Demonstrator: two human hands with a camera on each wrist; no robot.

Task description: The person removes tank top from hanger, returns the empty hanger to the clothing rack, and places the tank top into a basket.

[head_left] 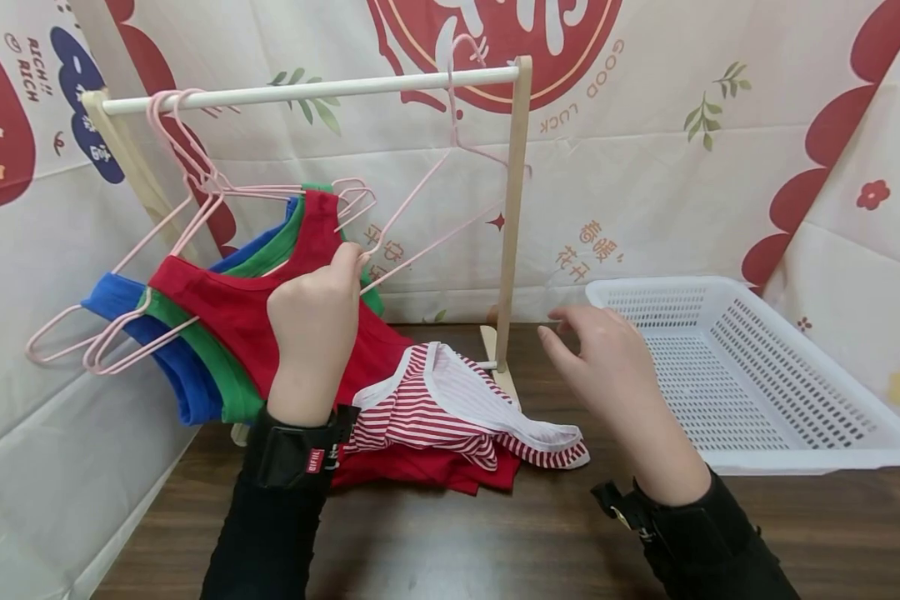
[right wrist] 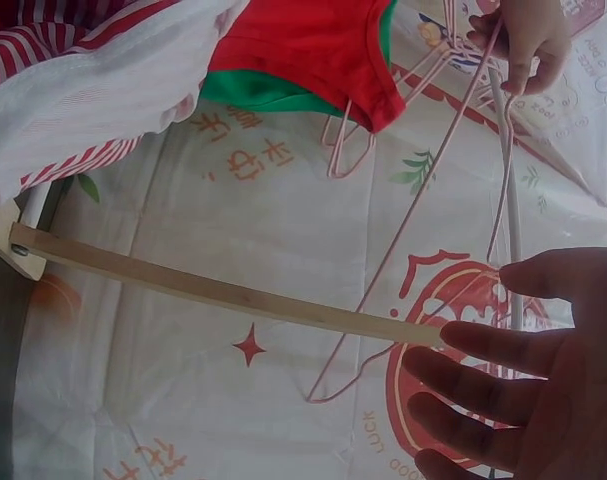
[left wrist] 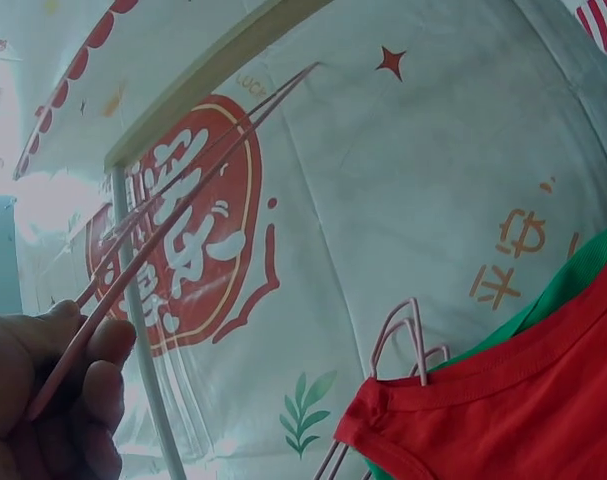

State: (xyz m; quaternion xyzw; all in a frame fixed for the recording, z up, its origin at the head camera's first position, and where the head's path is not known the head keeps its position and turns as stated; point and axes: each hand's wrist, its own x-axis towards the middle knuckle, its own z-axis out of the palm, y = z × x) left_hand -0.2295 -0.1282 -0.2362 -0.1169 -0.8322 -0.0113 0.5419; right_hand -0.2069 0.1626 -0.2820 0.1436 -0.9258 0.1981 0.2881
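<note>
My left hand [head_left: 317, 325] grips one end of a bare pink wire hanger [head_left: 412, 200]. Its hook rises above the white rod [head_left: 307, 90] near the rack's right post; whether it rests on the rod I cannot tell. The right hand [head_left: 607, 358] holds nothing, its fingers apart in the right wrist view, between the rack and the basket. Below the left hand lies a red-and-white striped sleeveless top [head_left: 420, 417], on red cloth. A red tank top [head_left: 232, 292], a green one [head_left: 232, 367] and a blue one [head_left: 187, 387] hang on pink hangers at left.
A white plastic basket [head_left: 817, 458] stands on the dark wooden table [head_left: 450, 550] at the right. The rack's wooden post [head_left: 515, 208] rises between the hanger and the basket. Printed cloth [head_left: 667, 192] covers the walls behind.
</note>
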